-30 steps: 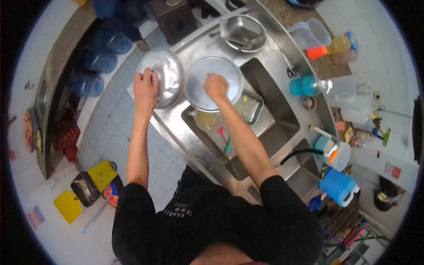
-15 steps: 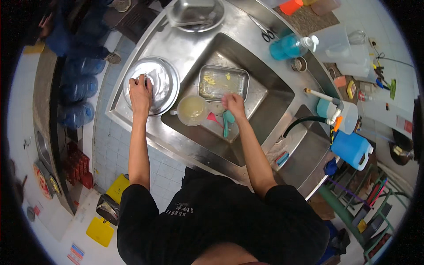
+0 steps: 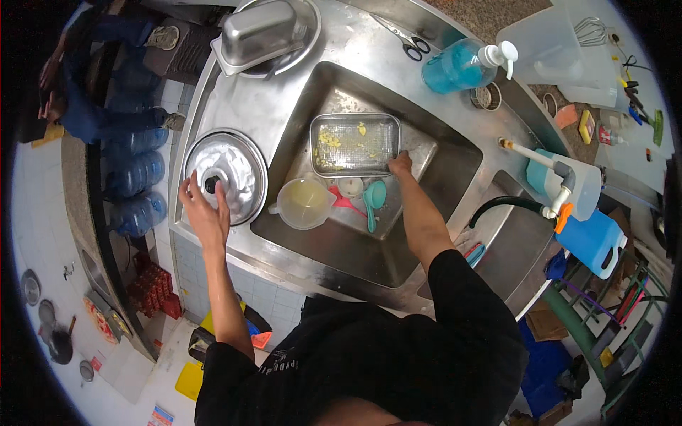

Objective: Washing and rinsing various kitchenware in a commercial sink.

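Observation:
My left hand (image 3: 204, 211) is held over the near edge of a round metal lid (image 3: 238, 160), fingers spread around its black knob (image 3: 212, 184) and holding nothing. In the sink basin (image 3: 433, 184), my right hand (image 3: 401, 165) pinches the near right corner of a rectangular metal pan (image 3: 320, 169), its fingertips partly hidden. Yellow food scraps (image 3: 329, 138) cling to the pan's bottom. Nearer me in the basin are a clear measuring jug (image 3: 304, 204) of pale yellowish liquid, a pink utensil (image 3: 344, 199), a small whitish cup (image 3: 350, 187) and a teal measuring spoon (image 3: 374, 201).
An upturned metal container (image 3: 259, 32) rests on a metal bowl (image 3: 312, 50) at the far left. Scissors (image 3: 408, 44) and a blue liquid pump bottle (image 3: 455, 67) stand along the far counter. A black hose (image 3: 501, 202) arches beside the second basin (image 3: 522, 241) at right.
My left hand has lifted off the lid's knob and opened, drawing back toward me. My right hand has moved right and closed on the pan's corner. The view has shifted.

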A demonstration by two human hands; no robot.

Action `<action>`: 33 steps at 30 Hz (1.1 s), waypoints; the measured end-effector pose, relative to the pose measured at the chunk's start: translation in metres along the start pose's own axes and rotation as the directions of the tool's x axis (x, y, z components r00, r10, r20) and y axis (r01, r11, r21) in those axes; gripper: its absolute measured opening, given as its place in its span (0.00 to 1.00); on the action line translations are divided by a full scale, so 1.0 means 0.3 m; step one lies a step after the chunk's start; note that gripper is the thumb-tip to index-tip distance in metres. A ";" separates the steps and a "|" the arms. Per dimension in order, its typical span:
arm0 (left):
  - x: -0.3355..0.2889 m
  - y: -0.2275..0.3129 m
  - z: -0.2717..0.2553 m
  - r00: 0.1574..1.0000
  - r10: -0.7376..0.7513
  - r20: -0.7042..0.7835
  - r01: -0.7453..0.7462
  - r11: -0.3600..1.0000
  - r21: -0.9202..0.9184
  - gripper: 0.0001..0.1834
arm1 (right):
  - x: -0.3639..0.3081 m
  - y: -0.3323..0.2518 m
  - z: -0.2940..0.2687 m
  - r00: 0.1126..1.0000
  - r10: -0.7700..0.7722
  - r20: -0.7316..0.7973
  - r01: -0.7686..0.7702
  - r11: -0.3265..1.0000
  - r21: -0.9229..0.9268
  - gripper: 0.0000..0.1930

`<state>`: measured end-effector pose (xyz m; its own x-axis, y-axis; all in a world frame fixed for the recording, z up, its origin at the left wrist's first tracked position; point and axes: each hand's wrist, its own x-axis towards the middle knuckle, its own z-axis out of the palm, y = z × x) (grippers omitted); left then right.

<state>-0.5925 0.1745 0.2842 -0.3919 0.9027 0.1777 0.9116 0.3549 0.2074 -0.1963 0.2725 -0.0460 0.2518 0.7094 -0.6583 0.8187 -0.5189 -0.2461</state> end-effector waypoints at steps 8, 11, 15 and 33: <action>-0.196 0.256 -0.024 0.992 -0.044 0.121 0.102 0.841 -0.532 0.11 | -0.253 0.015 -0.172 0.973 -0.229 0.038 0.164 0.793 0.587 0.23; -0.311 0.379 -0.015 0.966 0.070 0.247 0.105 0.769 -0.630 0.09 | -0.449 0.056 -0.294 0.991 -0.129 -0.021 0.109 0.725 0.680 0.23; -0.439 0.484 -0.048 0.921 0.180 0.345 0.127 0.698 -0.704 0.07 | -0.783 0.249 -0.450 0.997 -0.056 -0.044 0.069 0.624 0.778 0.23; -1.050 0.944 -0.075 0.837 0.149 0.526 0.284 0.703 -0.652 0.09 | -1.062 1.592 -0.636 0.881 0.376 -0.288 -0.036 0.659 0.751 0.19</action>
<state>-0.2138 -0.0147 0.3085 -0.1266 0.9367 -0.3265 0.4483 0.3476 0.8235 0.2130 -0.1105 0.1820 0.6780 0.5673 -0.4675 0.1432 -0.7257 -0.6730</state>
